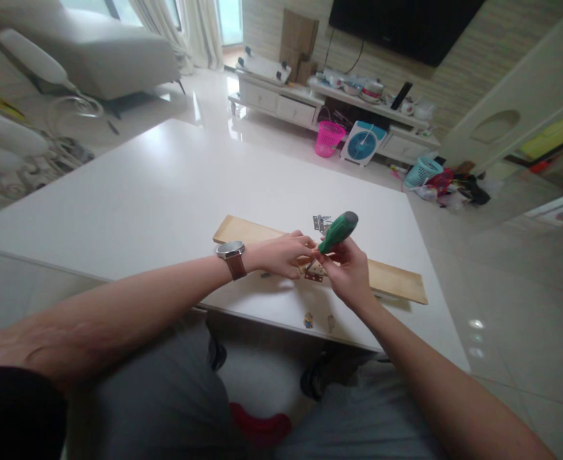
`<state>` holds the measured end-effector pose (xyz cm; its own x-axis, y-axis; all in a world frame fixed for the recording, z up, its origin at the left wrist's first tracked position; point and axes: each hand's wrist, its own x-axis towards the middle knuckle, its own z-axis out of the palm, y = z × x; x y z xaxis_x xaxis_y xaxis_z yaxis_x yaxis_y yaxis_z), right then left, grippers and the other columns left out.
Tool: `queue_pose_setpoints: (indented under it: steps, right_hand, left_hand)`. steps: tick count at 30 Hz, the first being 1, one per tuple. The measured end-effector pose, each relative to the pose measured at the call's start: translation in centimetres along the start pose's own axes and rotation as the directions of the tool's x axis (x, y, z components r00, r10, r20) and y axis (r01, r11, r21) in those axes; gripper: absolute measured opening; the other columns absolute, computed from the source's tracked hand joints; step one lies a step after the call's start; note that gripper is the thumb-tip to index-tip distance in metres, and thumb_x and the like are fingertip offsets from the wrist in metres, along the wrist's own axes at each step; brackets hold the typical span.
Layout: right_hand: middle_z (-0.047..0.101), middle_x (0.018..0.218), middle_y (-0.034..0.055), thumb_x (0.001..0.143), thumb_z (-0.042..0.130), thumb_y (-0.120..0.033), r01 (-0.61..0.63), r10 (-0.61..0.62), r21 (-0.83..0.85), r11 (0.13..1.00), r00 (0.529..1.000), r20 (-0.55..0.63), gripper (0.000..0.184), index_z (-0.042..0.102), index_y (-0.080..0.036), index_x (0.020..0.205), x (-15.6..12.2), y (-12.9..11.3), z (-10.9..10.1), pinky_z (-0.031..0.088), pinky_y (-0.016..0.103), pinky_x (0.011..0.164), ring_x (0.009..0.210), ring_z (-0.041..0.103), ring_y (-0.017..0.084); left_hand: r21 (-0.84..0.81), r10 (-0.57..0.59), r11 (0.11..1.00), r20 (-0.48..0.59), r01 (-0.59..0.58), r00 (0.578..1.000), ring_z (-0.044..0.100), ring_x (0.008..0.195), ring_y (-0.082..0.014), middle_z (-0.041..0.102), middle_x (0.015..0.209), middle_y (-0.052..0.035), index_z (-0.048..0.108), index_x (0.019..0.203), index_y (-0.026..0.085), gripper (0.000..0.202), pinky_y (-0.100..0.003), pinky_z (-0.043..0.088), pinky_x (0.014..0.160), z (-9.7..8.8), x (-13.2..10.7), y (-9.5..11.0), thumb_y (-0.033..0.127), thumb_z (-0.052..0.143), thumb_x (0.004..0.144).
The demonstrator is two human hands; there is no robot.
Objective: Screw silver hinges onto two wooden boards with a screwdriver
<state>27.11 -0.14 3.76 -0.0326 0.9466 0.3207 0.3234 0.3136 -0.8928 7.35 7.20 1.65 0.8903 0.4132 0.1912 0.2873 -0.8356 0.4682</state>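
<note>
My right hand (351, 271) is closed around a green screwdriver (339, 231) with a dark handle end, held at a tilt. Its shaft slants down toward a metal hinge (314, 277) at the near edge of a long, narrow wooden board (396, 281). Across the board from the left lies my left hand (285, 253), its thumb at the near edge and its fingers toward the far side, gripping the wood close to the hinge. The fingers partly hide the screwdriver's tip. Just beyond the board, loose hinges and screws (320, 223) lie on the white table (166, 191).
Two small flat figures, one a yellow-and-blue sticker-like piece (308, 321), lie near the table's front edge. Past the table stand a pink basket (329, 138), a blue-and-white box fan (362, 144) and a low TV cabinet (276, 102). White chairs (32, 57) are at left.
</note>
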Motion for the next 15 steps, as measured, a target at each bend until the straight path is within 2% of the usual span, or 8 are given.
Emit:
queue_pose_setpoints:
  steps: [6,15]
  right_hand:
    - [0.078,0.087,0.0002,0.084,0.081,-0.033,0.026,-0.026,0.006,1.000,1.000,0.014,0.021,0.070,-0.025,0.101,0.12,-0.19,0.07,0.066,0.032,0.067,0.078,0.075,0.019]
    - [0.078,0.086,0.0002,0.085,0.078,-0.030,0.019,-0.020,0.016,1.000,0.999,0.029,0.017,0.072,-0.026,0.101,0.14,0.01,0.06,0.065,0.034,0.069,0.075,0.076,0.020]
  left_hand:
    - [-0.053,0.044,0.998,-0.028,-0.045,0.999,0.058,0.114,-0.0291,0.068,0.117,-0.0105,0.071,0.098,0.020,0.024,-0.045,0.048,0.104,0.29,0.33,-0.09,0.010,0.068,0.076]
    - [-0.171,0.093,0.980,-0.053,-0.101,0.994,0.063,0.115,-0.0292,0.068,0.121,-0.0102,0.072,0.110,0.022,0.042,-0.046,0.051,0.106,0.55,0.70,-0.28,0.005,0.066,0.072]
